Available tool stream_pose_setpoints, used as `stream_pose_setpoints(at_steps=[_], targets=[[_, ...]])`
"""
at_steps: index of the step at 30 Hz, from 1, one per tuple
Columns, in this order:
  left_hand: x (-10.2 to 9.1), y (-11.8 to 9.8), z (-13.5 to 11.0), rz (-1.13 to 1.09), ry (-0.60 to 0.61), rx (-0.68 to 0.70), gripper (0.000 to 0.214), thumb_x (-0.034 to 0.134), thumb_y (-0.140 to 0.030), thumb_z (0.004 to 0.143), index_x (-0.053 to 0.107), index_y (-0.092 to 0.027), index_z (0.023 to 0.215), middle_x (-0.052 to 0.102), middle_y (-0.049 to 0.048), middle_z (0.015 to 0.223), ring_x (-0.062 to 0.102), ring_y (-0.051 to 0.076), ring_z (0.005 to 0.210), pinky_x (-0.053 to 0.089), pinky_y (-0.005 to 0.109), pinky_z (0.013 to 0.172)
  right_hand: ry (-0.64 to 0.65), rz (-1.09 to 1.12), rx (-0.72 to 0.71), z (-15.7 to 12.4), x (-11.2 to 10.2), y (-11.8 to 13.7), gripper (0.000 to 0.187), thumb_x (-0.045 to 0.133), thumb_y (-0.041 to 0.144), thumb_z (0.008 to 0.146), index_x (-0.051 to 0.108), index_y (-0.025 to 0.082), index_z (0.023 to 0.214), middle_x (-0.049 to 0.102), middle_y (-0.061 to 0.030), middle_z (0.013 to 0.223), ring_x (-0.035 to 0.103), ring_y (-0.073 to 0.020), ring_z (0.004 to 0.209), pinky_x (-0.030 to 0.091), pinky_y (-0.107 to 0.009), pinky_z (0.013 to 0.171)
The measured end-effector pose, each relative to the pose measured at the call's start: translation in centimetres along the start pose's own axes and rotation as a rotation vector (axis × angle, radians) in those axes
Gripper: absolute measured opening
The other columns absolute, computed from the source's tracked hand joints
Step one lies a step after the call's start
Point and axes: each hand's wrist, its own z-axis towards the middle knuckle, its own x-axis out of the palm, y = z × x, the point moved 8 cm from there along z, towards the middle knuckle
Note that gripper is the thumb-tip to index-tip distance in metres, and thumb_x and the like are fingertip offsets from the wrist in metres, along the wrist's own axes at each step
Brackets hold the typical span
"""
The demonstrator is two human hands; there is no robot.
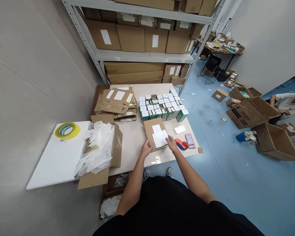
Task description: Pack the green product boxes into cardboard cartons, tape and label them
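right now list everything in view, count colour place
Parcel: 1, brown, between hands
Small boxes: many, green-white, table's back
Flattened cardboard: several, brown, back left
Slip: 1, white, parcel's right
Tool: 1, orange-blue, table right
Blurred item: 1, purple, beside tool
Table: 1, pale, centre
Tape roll: 1, yellow, white slab
Stuffed carton: 1, brown, table's left
Shelving: 1, grey, behind table
Other cartons: many, brown, shelving, floor
Bin: 1, blue, floor
Co-worker: 1, white top, right
Hands: 2, bare, on parcel

Your left hand (146,149) has its fingers partly hidden by the flat brown cardboard box (150,131); the purple rectangular object (190,141) appears blurred.
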Motion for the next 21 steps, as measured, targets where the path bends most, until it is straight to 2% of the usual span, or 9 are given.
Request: stream_pose_setpoints(at_steps=[2, 5, 9, 11, 14, 17, 21], targets=[[-0.7, -1.0, 0.5, 0.069, -0.04, 0.009, 0.081, 0.078, -0.017, 0.074, 0.051, -0.018, 0.151, 0.052, 0.0148, 0.154, 0.05, 0.031, 0.143, 0.041, 0.043, 0.118, -0.029, 0.015, -0.086, -0.2, -0.2, 1.3, 0.061, 0.05, 0.043, 0.095, 0.048, 0.02, 0.152, 0.052, -0.0115, 0.156, 0.051, -0.0249, 0.142, 0.046, -0.04, 0.113], [-0.9, -4.2, 1.6, 0.103, -0.065, 0.086, 0.07, 0.072, -0.018, 0.08, 0.054, -0.02, 0.148, 0.052, 0.013, 0.155, 0.049, 0.029, 0.143, 0.043, 0.04, 0.117, -0.061, 0.06, -0.184, -0.5, -1.2, 3.1, 0.061, 0.05, 0.041, 0.094, 0.047, 0.024, 0.153, 0.05, -0.0087, 0.157, 0.048, -0.026, 0.144, 0.047, -0.041, 0.112], [0.9, -9.1, 3.0, 0.103, -0.057, 0.202, 0.058, 0.066, -0.022, 0.088, 0.057, -0.022, 0.146, 0.054, 0.0106, 0.152, 0.051, 0.027, 0.14, 0.049, 0.039, 0.111, -0.088, 0.121, -0.224, -0.2, -3.1, 4.5, 0.062, 0.05, 0.038, 0.094, 0.046, 0.028, 0.154, 0.047, -0.0076, 0.159, 0.049, -0.0276, 0.143, 0.048, -0.043, 0.111], [2.6, -10.9, 3.7, 0.098, -0.032, 0.228, 0.055, 0.064, -0.023, 0.09, 0.058, -0.023, 0.145, 0.056, 0.01, 0.151, 0.052, 0.027, 0.139, 0.051, 0.04, 0.109, -0.1, 0.141, -0.232, 0.3, -4.3, 4.6, 0.062, 0.05, 0.038, 0.094, 0.045, 0.029, 0.155, 0.045, -0.0071, 0.161, 0.049, -0.0279, 0.143, 0.048, -0.044, 0.111], [6.1, -12.4, 4.9, 0.091, 0.019, 0.228, 0.054, 0.064, -0.025, 0.092, 0.058, -0.024, 0.146, 0.057, 0.011, 0.15, 0.056, 0.028, 0.134, 0.053, 0.041, 0.105, -0.122, 0.179, -0.226, 1.6, -6.7, 3.9, 0.062, 0.051, 0.037, 0.093, 0.046, 0.03, 0.154, 0.045, -0.0067, 0.161, 0.05, -0.0283, 0.142, 0.048, -0.045, 0.111], [9.9, -12.9, 6.3, 0.094, 0.059, 0.206, 0.052, 0.063, -0.026, 0.093, 0.058, -0.023, 0.144, 0.06, 0.0122, 0.147, 0.06, 0.027, 0.129, 0.054, 0.04, 0.103, -0.138, 0.178, -0.203, 3.8, -9.5, 2.4, 0.061, 0.051, 0.036, 0.092, 0.047, 0.03, 0.153, 0.047, -0.0062, 0.16, 0.051, -0.0276, 0.141, 0.047, -0.044, 0.111], [14.8, -12.3, 8.5, 0.111, 0.066, 0.152, 0.049, 0.062, -0.025, 0.093, 0.061, -0.02, 0.142, 0.064, 0.0148, 0.14, 0.065, 0.026, 0.121, 0.055, 0.039, 0.099, -0.159, 0.089, -0.135, 8.1, -13.5, -1.1, 0.058, 0.049, 0.033, 0.091, 0.051, 0.027, 0.149, 0.044, -0.0066, 0.161, 0.056, -0.0258, 0.133, 0.049, -0.042, 0.11]])
